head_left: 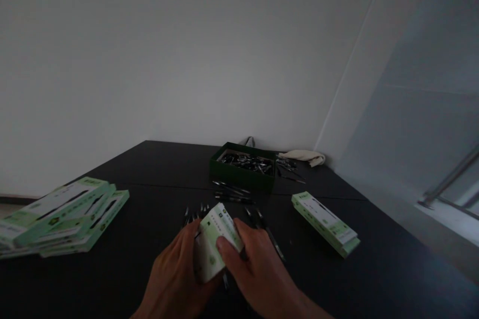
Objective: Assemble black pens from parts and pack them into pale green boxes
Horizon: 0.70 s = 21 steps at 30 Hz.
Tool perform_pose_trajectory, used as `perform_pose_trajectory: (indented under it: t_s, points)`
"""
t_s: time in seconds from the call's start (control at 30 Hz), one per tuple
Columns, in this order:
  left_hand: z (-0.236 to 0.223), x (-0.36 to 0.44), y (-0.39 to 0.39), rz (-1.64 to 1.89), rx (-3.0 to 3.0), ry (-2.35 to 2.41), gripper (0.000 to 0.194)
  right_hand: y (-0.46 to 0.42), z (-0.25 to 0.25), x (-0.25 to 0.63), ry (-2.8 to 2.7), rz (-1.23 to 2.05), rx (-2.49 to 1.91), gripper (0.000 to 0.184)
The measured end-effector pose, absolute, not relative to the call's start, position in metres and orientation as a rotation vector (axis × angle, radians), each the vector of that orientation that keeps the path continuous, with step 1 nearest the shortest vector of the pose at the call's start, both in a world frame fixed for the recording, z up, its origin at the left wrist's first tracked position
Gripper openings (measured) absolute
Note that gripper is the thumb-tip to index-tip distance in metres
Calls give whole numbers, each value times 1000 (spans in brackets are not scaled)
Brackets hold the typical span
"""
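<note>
A small green-and-white cardboard pen box (pixel 215 241) is held between my two hands, tilted above the dark table. My left hand (pixel 177 269) wraps its left side. My right hand (pixel 258 264) grips the right side, with the thumb pressed on the printed face. Several black pens (pixel 194 214) lie just beyond my left fingers, partly hidden by the hand. More pens (pixel 271 234) lie beside my right hand. Whether anything is inside the held box cannot be seen.
A dark green open box (pixel 241 179) full of pens stands toward the back, with loose pens (pixel 232 192) before it. Flat pen boxes (pixel 71 209) are stacked at the left. Another pen box (pixel 325 222) lies at the right. A pale cloth (pixel 305 156) rests at the far edge.
</note>
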<state>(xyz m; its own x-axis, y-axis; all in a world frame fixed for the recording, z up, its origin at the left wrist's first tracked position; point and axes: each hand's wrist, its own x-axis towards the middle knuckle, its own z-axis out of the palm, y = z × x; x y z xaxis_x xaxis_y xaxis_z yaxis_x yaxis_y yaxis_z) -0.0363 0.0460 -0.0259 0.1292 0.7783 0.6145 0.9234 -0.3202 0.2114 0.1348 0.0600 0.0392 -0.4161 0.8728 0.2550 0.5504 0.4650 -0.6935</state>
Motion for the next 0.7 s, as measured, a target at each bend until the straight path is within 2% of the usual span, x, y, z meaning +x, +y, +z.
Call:
perform_pose_trajectory:
  t_s: [0.1, 0.3, 0.43, 0.53, 0.6, 0.7]
  points:
    - [-27, -41, 44, -980, -2153, -1670, 72, 61, 41, 134, -2114, 800, -1142, 34]
    - [-33, -48, 44, -1025, -2096, -1660, 67, 66, 48, 137, -2067, 920, -1143, 29]
    - [-40, -51, 48, -1065, -2056, -1721, 70, 62, 49, 132, -2050, 617, -1166, 23]
    - [-35, -49, 47, -1083, -2105, -1796, 69, 58, 53, 129, -2010, 453, -1108, 8]
    - [-24, -47, 44, -1211, -2225, -1929, 66, 57, 63, 133, -2062, 481, -990, 13]
    - [-5, -50, 39, -1676, -2608, -2063, 67, 62, 88, 146, -2254, 554, -724, 18]
